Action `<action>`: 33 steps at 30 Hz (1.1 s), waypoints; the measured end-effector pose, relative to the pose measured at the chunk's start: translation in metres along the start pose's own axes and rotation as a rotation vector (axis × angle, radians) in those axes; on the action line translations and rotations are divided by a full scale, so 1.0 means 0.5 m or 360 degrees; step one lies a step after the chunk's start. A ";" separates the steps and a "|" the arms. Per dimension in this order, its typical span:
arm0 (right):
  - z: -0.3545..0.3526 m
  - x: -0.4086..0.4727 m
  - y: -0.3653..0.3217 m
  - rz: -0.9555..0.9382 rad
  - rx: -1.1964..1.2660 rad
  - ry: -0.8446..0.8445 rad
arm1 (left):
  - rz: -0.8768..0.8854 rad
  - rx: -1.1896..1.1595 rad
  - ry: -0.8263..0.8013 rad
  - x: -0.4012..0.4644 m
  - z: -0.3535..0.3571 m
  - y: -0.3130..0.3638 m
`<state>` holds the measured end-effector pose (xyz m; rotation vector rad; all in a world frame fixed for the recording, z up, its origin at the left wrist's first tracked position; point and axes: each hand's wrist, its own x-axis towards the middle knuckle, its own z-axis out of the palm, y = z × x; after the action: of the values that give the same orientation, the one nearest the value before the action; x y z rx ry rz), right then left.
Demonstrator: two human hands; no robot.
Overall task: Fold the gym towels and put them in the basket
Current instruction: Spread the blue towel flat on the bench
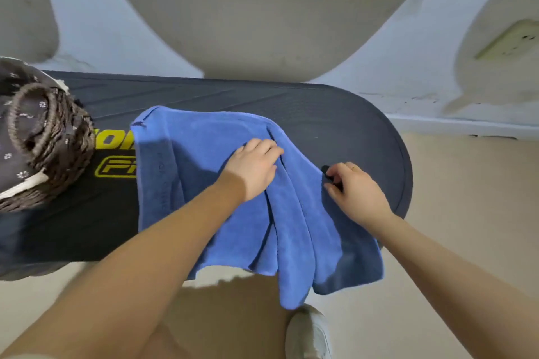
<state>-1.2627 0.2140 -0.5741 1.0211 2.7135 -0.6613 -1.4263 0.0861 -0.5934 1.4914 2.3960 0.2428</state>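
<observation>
A blue gym towel lies rumpled over the dark bench pad, its near part hanging in folds off the front edge. My left hand rests flat on the towel's middle, fingers together, pressing the cloth. My right hand pinches the towel's right edge at a small black tag. A brown wicker basket with a dark flowered liner stands on the pad at the far left, apart from the towel.
The pad carries yellow lettering between the basket and the towel. A white wall stands close behind, with a socket at the right. Beige floor lies beneath, and my white shoe is under the hanging cloth.
</observation>
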 end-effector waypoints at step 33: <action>0.062 0.117 -0.344 -0.0972 0.0070 -0.0169 | -0.0863 -0.0130 0.0392 -0.209 -0.044 -0.137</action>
<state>-1.4200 0.1194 -0.5598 0.1306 2.9158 -0.8321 -1.4484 -0.0375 -0.5758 0.7652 2.8336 0.4059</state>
